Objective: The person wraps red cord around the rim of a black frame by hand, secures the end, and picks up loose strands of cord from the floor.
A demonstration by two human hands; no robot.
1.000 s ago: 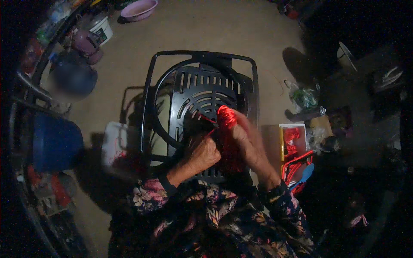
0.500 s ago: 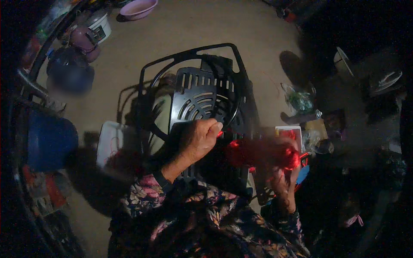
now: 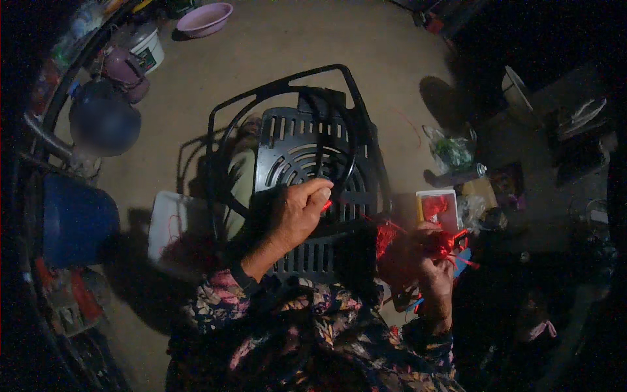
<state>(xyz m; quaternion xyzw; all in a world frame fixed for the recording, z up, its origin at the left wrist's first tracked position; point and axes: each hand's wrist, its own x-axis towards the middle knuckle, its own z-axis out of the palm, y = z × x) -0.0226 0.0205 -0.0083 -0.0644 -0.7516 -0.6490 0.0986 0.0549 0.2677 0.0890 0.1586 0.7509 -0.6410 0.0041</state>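
Observation:
My left hand (image 3: 304,208) is closed in a fist above a black slotted plastic chair seat (image 3: 307,150). A bright red bit of cord shows under its fingers. Lower right, my right hand (image 3: 436,271) grips a bundle of shiny red cord (image 3: 442,244), with a few ends sticking out beside it. More red strands hang in shadow between the two hands; whether they join the piece in my left hand I cannot tell. Beside my right hand stands a small white box (image 3: 437,194) with red material inside.
To the left are a white tray (image 3: 160,225) with loose red thread and a blue container (image 3: 81,222). A clear plastic bag (image 3: 450,149) and a cylinder (image 3: 460,176) lie on the right. A pink basin (image 3: 205,19) and a white bucket (image 3: 149,52) stand farther off.
The red bundle by my right hand, blurred before, is now sharper and gathered close to the fingers. My left hand stays closed in nearly the same place. The view has shifted slightly.

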